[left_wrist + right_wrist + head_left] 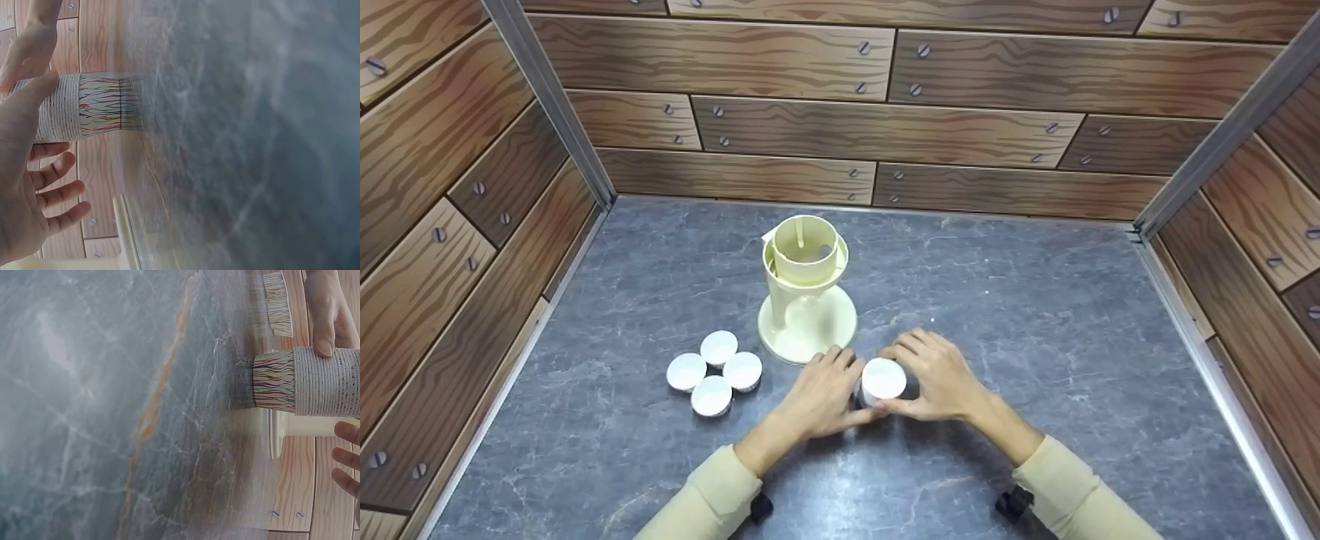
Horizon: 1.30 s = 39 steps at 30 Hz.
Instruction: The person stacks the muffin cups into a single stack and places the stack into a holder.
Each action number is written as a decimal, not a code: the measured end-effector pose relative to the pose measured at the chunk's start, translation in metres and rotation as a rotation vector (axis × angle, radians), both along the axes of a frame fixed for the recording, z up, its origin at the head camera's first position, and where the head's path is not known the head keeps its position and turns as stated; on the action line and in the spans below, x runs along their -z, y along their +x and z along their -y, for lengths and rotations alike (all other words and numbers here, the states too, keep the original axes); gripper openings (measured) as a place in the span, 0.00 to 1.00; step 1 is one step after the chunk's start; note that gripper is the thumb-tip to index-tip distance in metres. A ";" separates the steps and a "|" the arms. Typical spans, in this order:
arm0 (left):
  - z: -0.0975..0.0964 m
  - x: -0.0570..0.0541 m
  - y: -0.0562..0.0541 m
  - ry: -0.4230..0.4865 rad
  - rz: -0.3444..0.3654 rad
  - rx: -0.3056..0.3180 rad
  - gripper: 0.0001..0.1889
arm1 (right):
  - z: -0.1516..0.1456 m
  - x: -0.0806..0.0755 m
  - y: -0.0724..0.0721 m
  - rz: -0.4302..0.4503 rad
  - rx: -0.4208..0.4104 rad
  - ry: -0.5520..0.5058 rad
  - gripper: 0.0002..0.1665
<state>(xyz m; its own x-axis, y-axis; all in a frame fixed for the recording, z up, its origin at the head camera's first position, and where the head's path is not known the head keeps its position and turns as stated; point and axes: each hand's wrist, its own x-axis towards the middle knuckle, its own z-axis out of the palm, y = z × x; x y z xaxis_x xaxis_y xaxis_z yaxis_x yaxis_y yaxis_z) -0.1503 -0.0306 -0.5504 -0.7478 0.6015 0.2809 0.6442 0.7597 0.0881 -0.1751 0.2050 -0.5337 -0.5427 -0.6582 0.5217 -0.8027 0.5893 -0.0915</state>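
A stack of nested paper cups [883, 379] stands upright in front of me, its white mouth facing up. In the left wrist view, thin coloured lines pattern the lowest cup of the stack [100, 106], under a ribbed column of rims. My left hand [826, 394] holds the stack from the left, thumb across its near side, the other fingers spread beside it. From the right, my right hand [937, 375] grips it, thumb at the front and fingertips around the far side. The base of the stack [273, 379] meets the tabletop in the right wrist view.
Left of my hands, several white paper cups [712, 396] stand mouth up in a tight cluster. Just behind my left hand is a pale yellow stand [808, 330] with a round base and an open cylinder on top. Wood-patterned walls [795, 60] enclose the grey marbled table [1035, 322].
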 end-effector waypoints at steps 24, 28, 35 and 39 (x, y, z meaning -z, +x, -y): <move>0.000 -0.002 -0.001 -0.016 -0.014 0.002 0.35 | 0.000 0.003 0.001 0.034 0.016 -0.015 0.36; 0.000 -0.002 -0.001 -0.021 -0.020 0.003 0.36 | 0.000 0.004 0.001 0.025 0.011 -0.028 0.36; -0.001 -0.002 -0.001 -0.021 -0.010 0.001 0.37 | -0.001 0.008 0.003 0.058 0.022 -0.031 0.41; -0.001 -0.002 0.000 -0.037 -0.043 -0.001 0.38 | -0.001 0.008 0.004 0.069 0.031 -0.036 0.43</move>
<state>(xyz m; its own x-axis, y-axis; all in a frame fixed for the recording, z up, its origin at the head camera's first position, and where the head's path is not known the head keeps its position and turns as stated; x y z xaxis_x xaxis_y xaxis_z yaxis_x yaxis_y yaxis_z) -0.1500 -0.0293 -0.5482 -0.7362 0.6114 0.2901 0.6460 0.7626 0.0322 -0.1709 0.2064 -0.5420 -0.5977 -0.6224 0.5054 -0.7755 0.6088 -0.1674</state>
